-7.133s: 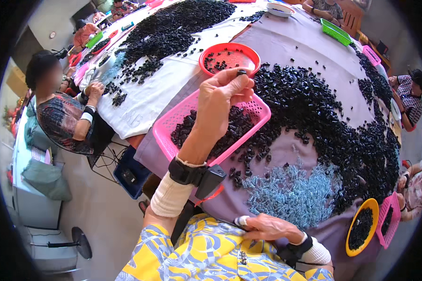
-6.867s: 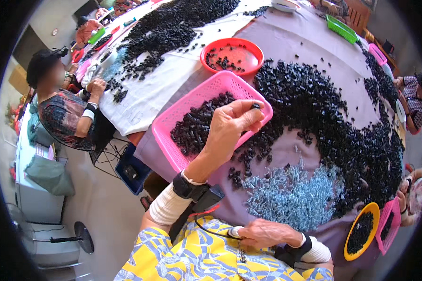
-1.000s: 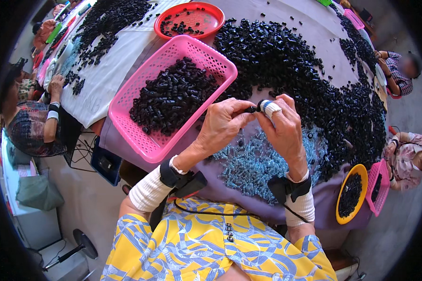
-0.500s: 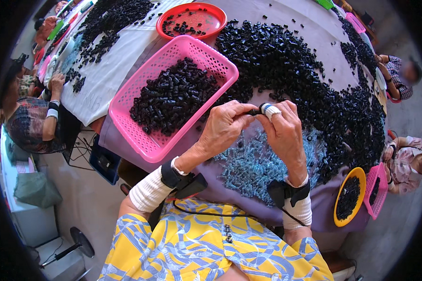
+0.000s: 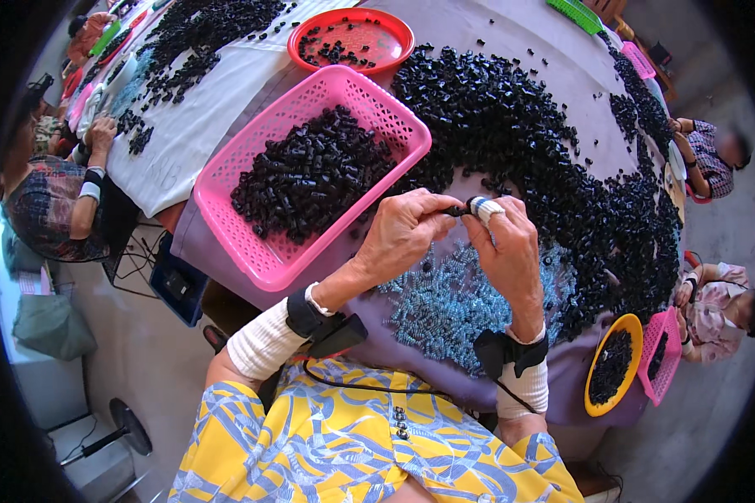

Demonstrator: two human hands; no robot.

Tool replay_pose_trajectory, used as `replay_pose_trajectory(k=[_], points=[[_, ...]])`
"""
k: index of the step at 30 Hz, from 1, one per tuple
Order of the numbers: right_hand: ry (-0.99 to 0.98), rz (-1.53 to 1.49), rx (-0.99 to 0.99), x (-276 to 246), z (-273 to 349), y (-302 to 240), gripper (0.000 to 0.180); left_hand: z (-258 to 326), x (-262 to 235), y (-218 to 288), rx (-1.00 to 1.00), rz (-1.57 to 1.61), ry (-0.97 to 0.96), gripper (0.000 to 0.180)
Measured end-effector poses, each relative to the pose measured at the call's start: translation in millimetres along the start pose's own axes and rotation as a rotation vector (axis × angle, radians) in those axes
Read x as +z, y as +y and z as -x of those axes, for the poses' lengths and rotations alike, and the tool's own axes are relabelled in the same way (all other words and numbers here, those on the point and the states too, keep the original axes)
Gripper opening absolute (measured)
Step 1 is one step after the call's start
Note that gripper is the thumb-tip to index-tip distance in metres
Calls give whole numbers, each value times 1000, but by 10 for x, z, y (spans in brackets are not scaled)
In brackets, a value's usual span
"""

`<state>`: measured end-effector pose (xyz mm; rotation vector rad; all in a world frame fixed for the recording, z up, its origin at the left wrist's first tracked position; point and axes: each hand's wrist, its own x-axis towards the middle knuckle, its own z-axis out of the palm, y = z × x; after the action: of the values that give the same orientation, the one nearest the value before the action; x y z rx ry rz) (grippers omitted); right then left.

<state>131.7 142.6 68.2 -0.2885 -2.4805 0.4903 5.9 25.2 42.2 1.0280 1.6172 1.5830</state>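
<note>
My left hand [image 5: 405, 232] pinches a small black plastic part [image 5: 455, 211] between thumb and fingers. Meeting it from the other side, my right hand [image 5: 509, 249] has its thumb and forefinger closed at the part's right end; a white band with blue stripes wraps one finger. Both hands are raised above a spread of small clear-blue springs [image 5: 470, 306]. Left of them stands a pink perforated basket [image 5: 226, 180] holding a heap of black cylindrical parts [image 5: 310, 172]. Beyond the hands lies a wide pile of loose black parts [image 5: 495, 109].
A red round tray [image 5: 369, 42] with a few black pieces sits behind the basket. At the right table edge are a yellow bowl [image 5: 597, 396] of dark parts and a smaller pink basket [image 5: 668, 373]. Other people work along the left and right sides.
Both hands have come slightly lower in the picture, still joined at the small black part. The view has shifted a little. Basket and piles stay in place on the table.
</note>
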Motion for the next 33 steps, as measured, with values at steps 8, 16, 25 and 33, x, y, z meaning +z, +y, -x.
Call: replay_pose_trajectory(k=[8,16,25,33], points=[[110,58,-84,64,-30,4,12,-5,10,-14,-3,59,23,22],[64,97,-98,49,-32,-24,12,4,30,-40,22,46,36,21],[-87,191,-77,32,1,-64,11,-11,2,-175,53,-10,28,21],[99,27,-33,98,71,51,10,-23,22,-149,7,10,4,24]])
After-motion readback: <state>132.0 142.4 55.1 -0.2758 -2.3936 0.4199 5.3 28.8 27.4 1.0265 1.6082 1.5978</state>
